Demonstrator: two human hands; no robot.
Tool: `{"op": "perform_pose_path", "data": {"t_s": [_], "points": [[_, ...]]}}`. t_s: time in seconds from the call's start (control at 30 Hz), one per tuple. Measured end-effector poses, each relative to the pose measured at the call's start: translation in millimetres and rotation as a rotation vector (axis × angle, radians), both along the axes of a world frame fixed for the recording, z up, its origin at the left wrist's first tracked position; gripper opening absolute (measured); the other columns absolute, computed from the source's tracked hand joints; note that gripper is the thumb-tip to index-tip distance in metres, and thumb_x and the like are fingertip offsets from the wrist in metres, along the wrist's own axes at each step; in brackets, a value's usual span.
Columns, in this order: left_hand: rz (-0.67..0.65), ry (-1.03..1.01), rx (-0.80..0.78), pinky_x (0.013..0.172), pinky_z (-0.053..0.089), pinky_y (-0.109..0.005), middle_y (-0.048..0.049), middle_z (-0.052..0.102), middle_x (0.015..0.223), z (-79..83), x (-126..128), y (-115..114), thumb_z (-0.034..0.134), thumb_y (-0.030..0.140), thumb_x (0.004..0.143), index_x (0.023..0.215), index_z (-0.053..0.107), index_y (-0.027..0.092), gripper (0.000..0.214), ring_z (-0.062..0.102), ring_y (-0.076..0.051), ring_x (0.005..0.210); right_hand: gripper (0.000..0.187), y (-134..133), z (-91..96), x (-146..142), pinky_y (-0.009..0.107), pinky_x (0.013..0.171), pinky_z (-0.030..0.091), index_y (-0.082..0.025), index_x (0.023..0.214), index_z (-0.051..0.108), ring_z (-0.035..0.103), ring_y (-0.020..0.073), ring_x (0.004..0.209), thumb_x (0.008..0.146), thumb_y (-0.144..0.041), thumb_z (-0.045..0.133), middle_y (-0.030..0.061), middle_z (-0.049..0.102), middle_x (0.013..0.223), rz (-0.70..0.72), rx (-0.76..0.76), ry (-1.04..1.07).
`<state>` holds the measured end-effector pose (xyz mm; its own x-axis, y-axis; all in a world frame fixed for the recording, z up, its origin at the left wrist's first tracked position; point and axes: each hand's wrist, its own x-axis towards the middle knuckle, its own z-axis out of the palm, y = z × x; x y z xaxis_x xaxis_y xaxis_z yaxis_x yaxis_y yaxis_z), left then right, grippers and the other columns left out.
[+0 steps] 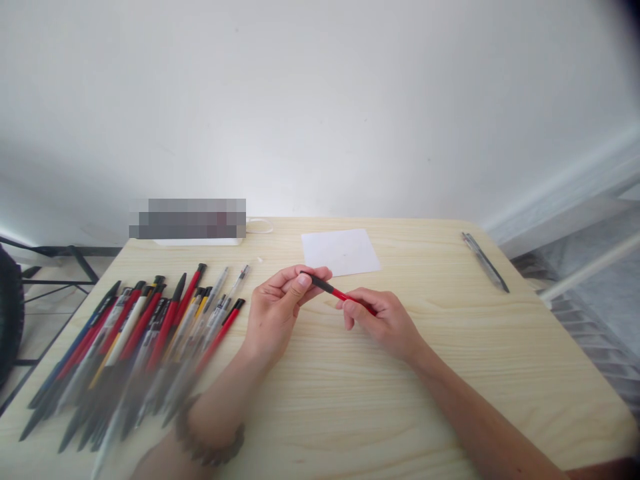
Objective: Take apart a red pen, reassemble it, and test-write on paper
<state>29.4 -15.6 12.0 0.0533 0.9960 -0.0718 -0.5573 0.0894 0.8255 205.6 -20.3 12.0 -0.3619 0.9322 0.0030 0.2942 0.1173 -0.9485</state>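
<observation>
A red pen with a black end (341,294) is held between my two hands above the middle of the table. My left hand (280,300) pinches its black end between thumb and fingers. Closed around the red barrel, my right hand (377,317) covers most of the pen's other end. Behind the hands a white sheet of paper (340,250) lies flat. To the left is a heap of many pens (165,327), in red, blue, white, yellow and clear, its near part blurred.
A single grey, clear-barrelled pen (485,261) lies near the right edge of the wooden table (450,400). At the back left stands a pixelated box-like object (195,220) with a white cord loop (263,225). A white wall (320,120) rises behind the table.
</observation>
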Motion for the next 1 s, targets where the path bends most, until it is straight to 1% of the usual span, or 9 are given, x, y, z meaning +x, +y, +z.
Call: {"op": "perform_pose_path", "data": {"t_s": [0.1,0.2,0.3,0.37,0.47,0.6,0.7,0.8,1.0], "points": [[0.005,0.006,0.004,0.090,0.047,-0.039,-0.0078,0.071,0.090,-0.1,0.9,0.0,0.065,0.025,0.076,0.084,0.066,0.015,0.013,0.064,-0.021,0.093,0.029,0.3,-1.7,0.1,0.020,0.038,0.025,-0.015,0.084,0.064,0.033,0.0047,0.040,0.087,-0.039,0.047,-0.0007,0.058,0.056,0.064,-0.201,0.138],[0.057,0.006,0.003,0.091,0.047,-0.038,-0.0057,0.071,0.089,-0.9,1.5,1.5,0.064,0.024,0.077,0.084,0.064,0.015,0.012,0.064,-0.020,0.093,0.027,1.3,-2.7,0.1,0.018,0.033,0.022,-0.015,0.092,0.060,0.031,0.0030,0.038,0.085,-0.039,0.049,0.0021,0.063,0.068,0.083,-0.321,0.274],[0.156,-0.015,-0.008,0.093,0.045,-0.038,-0.0031,0.070,0.088,-1.7,0.8,4.4,0.064,0.023,0.077,0.084,0.061,0.015,0.010,0.064,-0.018,0.093,0.029,2.6,-2.9,1.1,0.017,0.032,0.029,-0.018,0.104,0.054,0.040,0.0039,0.040,0.081,-0.035,0.056,0.0048,0.065,0.083,0.030,-0.292,0.303],[0.222,-0.029,-0.017,0.094,0.044,-0.038,-0.0026,0.070,0.088,-1.9,0.1,6.1,0.063,0.023,0.078,0.084,0.060,0.015,0.010,0.064,-0.018,0.092,0.032,3.2,-3.5,1.9,0.018,0.031,0.033,-0.019,0.106,0.051,0.043,0.0047,0.039,0.079,-0.033,0.059,0.0033,0.065,0.081,-0.013,-0.252,0.278],[0.278,-0.042,-0.028,0.094,0.044,-0.039,-0.0026,0.070,0.088,-1.8,-0.4,7.3,0.063,0.024,0.078,0.084,0.058,0.015,0.011,0.065,-0.018,0.092,0.029,2.5,-4.6,0.9,0.018,0.033,0.032,-0.020,0.104,0.051,0.040,0.0035,0.037,0.079,-0.033,0.058,-0.0013,0.059,0.073,-0.062,-0.192,0.199],[0.256,-0.052,-0.023,0.093,0.045,-0.038,-0.0028,0.070,0.088,-1.8,0.1,7.2,0.062,0.022,0.078,0.085,0.059,0.015,0.010,0.065,-0.018,0.092,0.020,0.1,-3.3,-3.8,0.019,0.044,0.033,-0.019,0.097,0.054,0.040,0.0053,0.049,0.081,-0.032,0.056,-0.0031,0.052,0.069,-0.102,-0.051,0.064],[0.216,-0.062,-0.005,0.094,0.045,-0.037,-0.0025,0.069,0.089,-2.0,0.2,7.2,0.061,0.022,0.079,0.086,0.060,0.015,0.009,0.064,-0.018,0.093,0.017,-1.0,-1.8,-5.0,0.020,0.046,0.032,-0.018,0.091,0.056,0.037,0.0063,0.051,0.084,-0.033,0.052,-0.0036,0.048,0.063,-0.090,-0.017,0.028],[0.161,-0.061,0.006,0.095,0.044,-0.036,-0.0020,0.068,0.089,-1.5,0.0,6.6,0.061,0.022,0.080,0.086,0.061,0.016,0.008,0.064,-0.017,0.094,0.019,-1.7,-1.3,-2.5,0.019,0.042,0.028,-0.019,0.093,0.055,0.032,0.0055,0.046,0.085,-0.036,0.051,-0.0056,0.042,0.058,-0.091,-0.089,0.070],[0.076,-0.025,0.053,0.096,0.043,-0.037,-0.0025,0.068,0.092,-0.4,1.2,2.7,0.062,0.025,0.079,0.086,0.061,0.018,0.010,0.063,-0.018,0.096,0.037,-2.5,-0.6,0.9,0.017,0.035,0.023,-0.025,0.116,0.045,0.024,0.0042,0.037,0.083,-0.038,0.054,-0.0110,0.033,0.049,-0.054,-0.324,0.250]]}}
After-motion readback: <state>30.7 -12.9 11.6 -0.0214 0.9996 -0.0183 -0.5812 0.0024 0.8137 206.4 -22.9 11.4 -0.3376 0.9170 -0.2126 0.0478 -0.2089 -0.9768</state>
